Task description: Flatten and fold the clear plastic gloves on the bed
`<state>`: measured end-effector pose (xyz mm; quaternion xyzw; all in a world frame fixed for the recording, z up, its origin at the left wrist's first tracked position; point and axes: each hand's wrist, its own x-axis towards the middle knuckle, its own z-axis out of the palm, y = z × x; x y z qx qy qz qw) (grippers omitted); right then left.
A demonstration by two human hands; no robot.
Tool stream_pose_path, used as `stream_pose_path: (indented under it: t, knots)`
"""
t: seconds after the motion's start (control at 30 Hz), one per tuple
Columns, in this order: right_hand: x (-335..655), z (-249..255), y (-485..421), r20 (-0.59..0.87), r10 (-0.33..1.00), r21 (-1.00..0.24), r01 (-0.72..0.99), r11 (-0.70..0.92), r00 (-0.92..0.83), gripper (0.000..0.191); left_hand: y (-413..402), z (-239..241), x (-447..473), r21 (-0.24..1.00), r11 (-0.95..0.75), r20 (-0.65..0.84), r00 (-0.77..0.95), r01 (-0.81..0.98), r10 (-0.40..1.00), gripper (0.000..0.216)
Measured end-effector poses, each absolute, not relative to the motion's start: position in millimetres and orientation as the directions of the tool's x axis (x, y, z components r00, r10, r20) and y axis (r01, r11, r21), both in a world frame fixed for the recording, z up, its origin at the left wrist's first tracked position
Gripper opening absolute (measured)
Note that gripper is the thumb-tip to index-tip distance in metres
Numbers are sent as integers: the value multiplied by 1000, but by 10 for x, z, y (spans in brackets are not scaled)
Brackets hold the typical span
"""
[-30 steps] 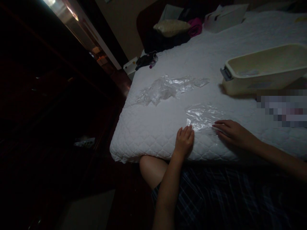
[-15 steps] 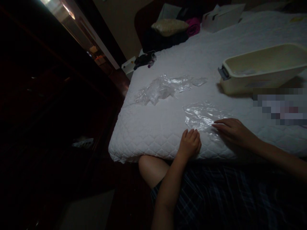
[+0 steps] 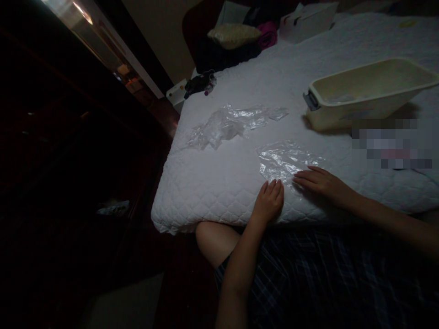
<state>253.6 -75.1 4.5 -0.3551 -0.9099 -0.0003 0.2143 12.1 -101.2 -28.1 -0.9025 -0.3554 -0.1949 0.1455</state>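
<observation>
A clear plastic bag (image 3: 279, 157) lies spread flat on the white quilted bed cover (image 3: 206, 192), close to its front edge. My left hand (image 3: 269, 201) rests palm down at the bag's lower left edge, its fingers stretched out and holding nothing. On the lower right part of the bag lies my right hand (image 3: 320, 183), with the fingers extended over the film. Farther back is a crumpled heap of clear plastic bags (image 3: 229, 125), apart from both hands.
A cream plastic bin (image 3: 360, 109) with a grey latch stands at the right. At the back are a white box (image 3: 307, 23), a pale filled bag (image 3: 235, 35) and a rolled magenta cloth (image 3: 267, 34). Dark items (image 3: 200, 85) lie near the bed's left edge.
My right hand has flattened and moved slightly over the bag, its fingers now lying along the film. My left hand stays nearly in place. The whole view has shifted a little.
</observation>
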Motion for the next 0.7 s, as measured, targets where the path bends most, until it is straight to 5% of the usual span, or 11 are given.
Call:
stream_pose_path:
  t: [0.3,0.7]
  knots:
    - [2484,7,-766,407,613,-175,601,780,-677,36,-1014,-249,150,-88,-722,399,688,686,606,37]
    - [2316,118,-833,386,747,-310,686,658,-542,32,-997,-283,137,-122,-721,450,685,683,573,33]
